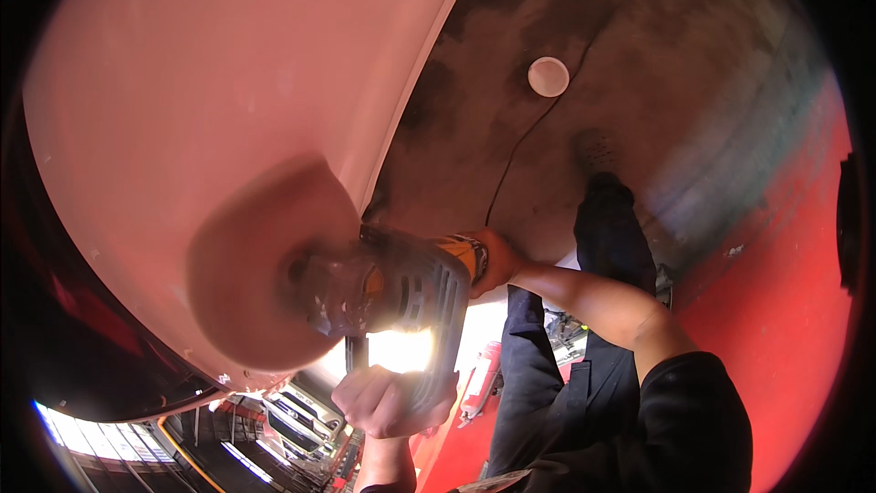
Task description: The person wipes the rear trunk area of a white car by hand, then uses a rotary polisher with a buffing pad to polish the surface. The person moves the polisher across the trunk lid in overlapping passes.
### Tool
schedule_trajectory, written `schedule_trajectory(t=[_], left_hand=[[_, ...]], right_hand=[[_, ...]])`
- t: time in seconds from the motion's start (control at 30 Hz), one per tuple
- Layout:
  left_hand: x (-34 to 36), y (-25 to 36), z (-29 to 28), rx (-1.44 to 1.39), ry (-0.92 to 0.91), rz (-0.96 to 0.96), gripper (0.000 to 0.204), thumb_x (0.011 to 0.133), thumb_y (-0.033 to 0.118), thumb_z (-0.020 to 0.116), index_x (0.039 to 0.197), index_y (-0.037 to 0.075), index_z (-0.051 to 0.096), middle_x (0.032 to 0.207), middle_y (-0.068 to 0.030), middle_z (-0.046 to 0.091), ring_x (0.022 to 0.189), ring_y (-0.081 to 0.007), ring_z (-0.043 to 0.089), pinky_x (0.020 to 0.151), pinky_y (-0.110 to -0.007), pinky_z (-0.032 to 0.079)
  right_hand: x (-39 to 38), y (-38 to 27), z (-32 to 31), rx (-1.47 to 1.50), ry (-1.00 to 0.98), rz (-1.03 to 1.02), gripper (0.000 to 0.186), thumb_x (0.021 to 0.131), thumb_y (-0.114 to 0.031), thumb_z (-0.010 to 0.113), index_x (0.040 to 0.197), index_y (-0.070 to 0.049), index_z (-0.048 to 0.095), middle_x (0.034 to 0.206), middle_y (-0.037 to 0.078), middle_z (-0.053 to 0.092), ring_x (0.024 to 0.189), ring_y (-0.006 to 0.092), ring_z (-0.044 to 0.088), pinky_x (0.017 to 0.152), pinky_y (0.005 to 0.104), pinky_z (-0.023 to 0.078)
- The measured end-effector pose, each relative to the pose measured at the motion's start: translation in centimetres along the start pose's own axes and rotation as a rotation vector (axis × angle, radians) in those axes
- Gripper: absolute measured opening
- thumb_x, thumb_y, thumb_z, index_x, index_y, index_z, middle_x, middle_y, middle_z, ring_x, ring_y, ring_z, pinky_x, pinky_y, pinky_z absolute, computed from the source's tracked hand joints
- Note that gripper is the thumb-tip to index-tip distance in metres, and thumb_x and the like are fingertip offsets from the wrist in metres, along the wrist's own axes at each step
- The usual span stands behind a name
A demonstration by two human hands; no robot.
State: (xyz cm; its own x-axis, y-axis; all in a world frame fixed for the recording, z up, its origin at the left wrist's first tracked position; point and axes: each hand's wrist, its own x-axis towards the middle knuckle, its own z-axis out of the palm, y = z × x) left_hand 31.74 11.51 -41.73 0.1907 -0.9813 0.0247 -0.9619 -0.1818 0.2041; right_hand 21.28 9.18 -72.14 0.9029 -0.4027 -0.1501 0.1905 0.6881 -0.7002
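Note:
A power polisher (pixel 392 278) with an orange and dark body spans the space between my hands. Its broad round pad (pixel 260 274) is smeared by motion and lies over a large, pale, glossy curved panel (pixel 237 64); whether it touches cannot be made out. My left hand (pixel 394 397) is closed around the loop handle on the near side, fingers wrapped. At the rear of the body, my right hand (pixel 495 262) grips the orange section, its fingers partly hidden. Bright light shines through the gap inside the handle.
A dark cable (pixel 511 160) runs across the stained floor (pixel 474 82), past a round white disc-like object (pixel 548 78). My legs (pixel 616 228) stand to the right. Beyond them is a red surface (pixel 776 310). A red cylinder (pixel 481 379) is near the bottom middle.

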Motion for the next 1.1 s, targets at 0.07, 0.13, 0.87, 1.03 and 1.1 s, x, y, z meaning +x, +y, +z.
schedule_trajectory(t=[0.07,0.13,0.87,1.03,1.1], left_hand=[[1.6,1.2,0.0,0.011,-0.022,-0.025,0.029,0.064,0.029,0.075,0.062,0.007,0.056,0.050,-0.0018,0.043,0.040,-0.0189,0.045,0.044,-0.031,0.034],[3.0,2.5,-0.2,0.002,-0.064,-0.099,0.032,0.066,0.031,0.076,0.061,0.008,0.056,0.052,-0.0033,0.046,0.042,-0.0222,0.046,0.045,-0.033,0.035],[16.7,9.3,2.9,-0.064,-0.196,-0.156,0.027,0.076,0.031,0.087,0.076,0.010,0.071,0.056,-0.0039,0.057,0.046,-0.0248,0.057,0.046,-0.035,0.041],[18.8,9.9,2.9,-0.124,-0.186,-0.130,0.026,0.077,0.031,0.086,0.081,0.010,0.072,0.062,-0.0055,0.061,0.049,-0.0241,0.060,0.047,-0.035,0.042],[19.5,10.0,2.6,-0.120,-0.194,-0.122,0.026,0.077,0.031,0.086,0.084,0.010,0.072,0.065,-0.0058,0.062,0.050,-0.0238,0.061,0.048,-0.035,0.043]], right_hand=[[-0.2,-0.8,-0.9,0.046,0.002,-0.006,0.076,0.055,-0.023,0.097,0.122,-0.001,0.070,0.108,0.005,0.077,0.097,0.0085,0.066,0.089,0.0306,0.054],[-0.6,-1.5,-1.8,0.030,0.004,0.004,0.076,0.055,-0.023,0.097,0.122,-0.001,0.070,0.107,0.005,0.076,0.097,0.0092,0.066,0.090,0.0306,0.054],[-1.8,-3.8,-6.4,0.203,0.243,0.162,0.081,0.060,-0.018,0.100,0.128,0.001,0.061,0.120,0.003,0.067,0.110,0.0125,0.061,0.095,0.0331,0.052],[-0.8,-4.3,-6.9,0.334,0.162,0.054,0.069,0.065,-0.021,0.098,0.121,0.002,0.065,0.113,0.002,0.069,0.104,0.0116,0.063,0.093,0.0313,0.052],[-0.2,-4.9,-6.8,0.363,0.156,0.090,0.067,0.066,-0.021,0.097,0.120,0.003,0.066,0.112,0.002,0.069,0.102,0.0114,0.063,0.092,0.0308,0.052]])
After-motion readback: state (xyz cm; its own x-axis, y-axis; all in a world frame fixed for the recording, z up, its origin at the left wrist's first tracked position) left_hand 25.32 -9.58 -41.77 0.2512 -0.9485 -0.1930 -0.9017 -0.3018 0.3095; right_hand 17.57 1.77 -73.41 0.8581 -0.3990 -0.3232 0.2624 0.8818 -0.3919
